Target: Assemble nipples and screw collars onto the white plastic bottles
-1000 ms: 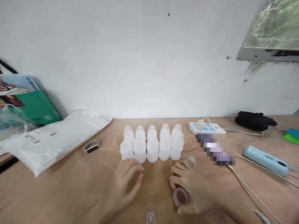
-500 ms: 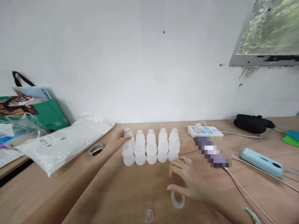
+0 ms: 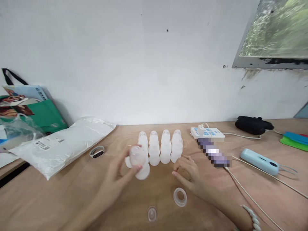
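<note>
Several small translucent white bottles (image 3: 166, 147) stand in two rows at the middle of the wooden table (image 3: 72, 199). My left hand (image 3: 117, 175) is closed round one of these bottles (image 3: 139, 160), lifted and tilted in front of the rows. My right hand (image 3: 186, 173) rests on the table just right of the rows, fingers curled; what it holds, if anything, is hidden. A clear ring-shaped cap (image 3: 180, 196) lies in front of my right hand. A second small clear cap (image 3: 152, 214) lies nearer the front edge.
A white plastic bag (image 3: 62, 142) and a green bag (image 3: 40, 117) sit at the left. A wristband (image 3: 96, 151) lies beside the bottles. A power strip (image 3: 207, 132), cables, a light blue device (image 3: 260, 161) and a black object (image 3: 252, 125) occupy the right side.
My left hand reached to the back left bottle, took it and brought it forward, tilted. My right hand let go of the ring cap and curled up beside the rows.
</note>
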Tool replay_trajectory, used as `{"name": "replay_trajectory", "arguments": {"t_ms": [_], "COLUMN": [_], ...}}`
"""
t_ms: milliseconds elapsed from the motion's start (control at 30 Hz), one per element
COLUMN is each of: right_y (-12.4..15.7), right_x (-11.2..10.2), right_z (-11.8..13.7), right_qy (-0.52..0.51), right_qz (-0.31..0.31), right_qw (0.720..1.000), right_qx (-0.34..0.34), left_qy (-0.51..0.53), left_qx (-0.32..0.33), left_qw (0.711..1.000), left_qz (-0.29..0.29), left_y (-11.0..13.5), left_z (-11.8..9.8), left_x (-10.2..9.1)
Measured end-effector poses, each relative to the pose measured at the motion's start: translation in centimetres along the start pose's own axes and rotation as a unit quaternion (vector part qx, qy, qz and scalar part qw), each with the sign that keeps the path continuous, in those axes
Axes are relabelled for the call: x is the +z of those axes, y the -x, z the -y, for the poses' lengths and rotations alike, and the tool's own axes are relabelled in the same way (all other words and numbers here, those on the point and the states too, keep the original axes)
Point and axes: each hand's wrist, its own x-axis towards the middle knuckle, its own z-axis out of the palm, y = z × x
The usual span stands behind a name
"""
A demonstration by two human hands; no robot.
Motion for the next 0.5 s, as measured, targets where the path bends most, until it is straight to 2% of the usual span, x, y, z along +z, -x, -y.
{"name": "replay_trajectory", "arguments": {"t_ms": [67,133,333,500], "right_y": [0.1,0.1,-0.5,-1.4], "right_x": [0.2,0.5,1.9,2.3], "right_z": [0.5,1.3,3.1,3.9], "right_qy": [-0.01,-0.025,-0.049,-0.016], "right_qz": [0.0,0.009,0.046,0.012], "right_qw": [1.0,1.0,0.998,0.999], "right_qx": [0.007,0.008,0.005,0.043], "left_qy": [0.02,0.039,0.059,0.001], "left_qx": [-0.02,-0.008,0.05,-0.003], "left_qw": [0.996,0.992,0.985,0.973], "left_qz": [0.082,0.122,0.155,0.232], "left_y": [0.9,1.1,0.7,2.2], "left_z": [1.0,1.8,3.2,4.9], "left_x": [2.0,3.4,5.1,6.5]}}
